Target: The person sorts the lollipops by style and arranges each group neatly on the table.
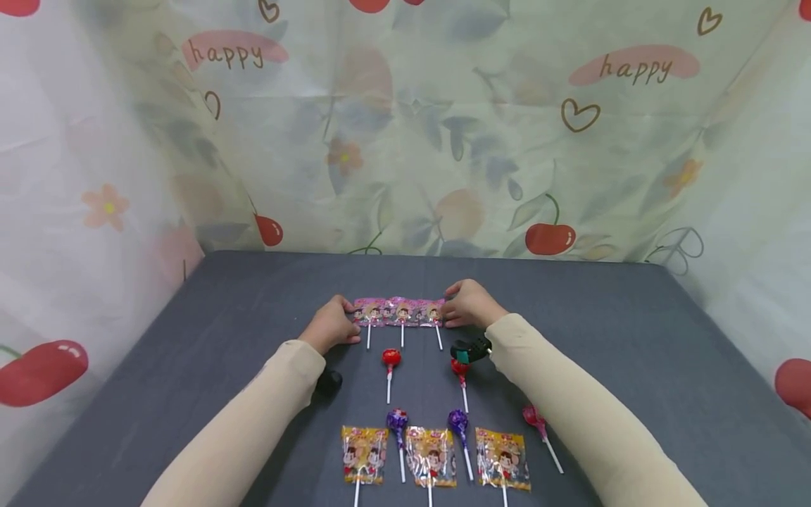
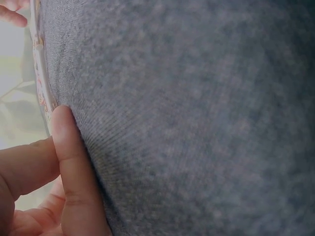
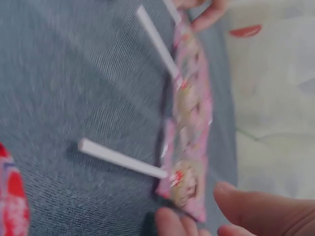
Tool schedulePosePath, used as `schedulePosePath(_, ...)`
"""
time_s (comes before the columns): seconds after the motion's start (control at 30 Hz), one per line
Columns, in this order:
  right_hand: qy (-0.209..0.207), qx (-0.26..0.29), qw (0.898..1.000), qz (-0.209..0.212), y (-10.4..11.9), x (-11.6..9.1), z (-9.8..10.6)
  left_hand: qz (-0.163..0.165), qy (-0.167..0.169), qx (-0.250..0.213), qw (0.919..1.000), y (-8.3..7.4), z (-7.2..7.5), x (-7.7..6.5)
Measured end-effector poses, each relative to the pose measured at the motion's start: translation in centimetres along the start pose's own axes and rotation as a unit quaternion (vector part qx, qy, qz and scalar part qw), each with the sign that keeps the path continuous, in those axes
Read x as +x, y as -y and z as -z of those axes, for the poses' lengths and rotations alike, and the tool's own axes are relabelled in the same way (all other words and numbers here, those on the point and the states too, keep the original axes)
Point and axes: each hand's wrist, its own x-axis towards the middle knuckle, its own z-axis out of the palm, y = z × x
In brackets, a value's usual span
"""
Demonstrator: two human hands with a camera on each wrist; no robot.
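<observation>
Three flat lollipops in pink printed wrappers [image 1: 402, 311] lie side by side in a row, wrappers overlapping, white sticks pointing toward me. My left hand [image 1: 331, 325] is at the row's left end, its fingertips right at the wrapper edge. At the other end, my right hand [image 1: 472, 306] has its thumb and fingers spread about the last wrapper. The right wrist view shows the row's near end [image 3: 187, 191] between thumb [image 3: 246, 204] and fingers, with a gap beside the thumb. In the left wrist view, the left fingers [image 2: 74, 162] rest on the grey cloth beside a stick.
Two red round lollipops [image 1: 391, 358] lie nearer me, one partly behind the right wrist's black strap [image 1: 472, 350]. Closer still are two purple lollipops [image 1: 397, 420], a pink-red one [image 1: 533, 415] and three yellow-wrapped ones [image 1: 431, 456]. A printed curtain [image 1: 412, 141] stands behind the grey table [image 1: 266, 282].
</observation>
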Motion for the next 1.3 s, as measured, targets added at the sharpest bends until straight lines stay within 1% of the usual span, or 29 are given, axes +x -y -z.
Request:
schedulePosePath(0.13,0.015,0.003,0.999,0.028,0.1,-1.4,1.0,-0.007,0.002,-0.01,0.9999,-0.1,0.1,-0.2)
schedulePosePath(0.27,0.033,0.001,0.995,0.094,0.1,-3.7,2.2,-0.013,0.005,-0.016,0.9998,0.0,0.1,-0.4)
schedulePosePath(0.33,0.042,0.002,0.991,0.131,0.0,-5.0,2.8,-0.015,0.005,-0.016,0.9997,0.0,0.1,-0.4)
schedulePosePath(0.4,0.041,-0.008,0.986,0.161,-0.3,-6.4,3.3,-0.016,0.004,-0.015,0.9998,0.1,0.1,-0.3)
schedulePosePath(0.6,0.04,-0.038,0.973,0.224,-1.1,-11.0,4.3,-0.018,0.004,-0.011,0.9998,0.2,0.1,-0.2)
schedulePosePath(0.67,0.039,-0.054,0.966,0.25,-1.7,-12.5,4.5,-0.019,0.004,-0.01,0.9998,0.2,0.1,-0.2)
schedulePosePath(0.77,0.038,-0.073,0.958,0.276,-2.8,-14.2,4.6,-0.018,0.003,-0.005,0.9998,0.1,0.1,-0.2)
schedulePosePath(0.83,0.042,-0.076,0.955,0.284,-3.8,-15.0,4.4,-0.014,0.002,-0.002,0.9999,0.1,0.1,-0.2)
schedulePosePath(0.93,0.067,-0.066,0.957,0.275,-5.6,-15.8,4.2,-0.007,-0.002,0.0,1.0,0.1,-0.1,-0.4)
schedulePosePath(1.07,0.097,-0.074,0.961,0.247,-7.8,-16.4,4.0,-0.008,-0.002,-0.003,1.0,0.1,-0.2,-0.5)
schedulePosePath(1.23,0.111,-0.12,0.962,0.22,-10.0,-16.8,3.8,-0.02,0.001,-0.004,0.9998,0.1,-0.1,-0.4)
schedulePosePath(1.3,0.112,-0.143,0.958,0.222,-10.7,-16.9,3.6,-0.022,0.002,-0.007,0.9997,0.1,0.1,-0.4)
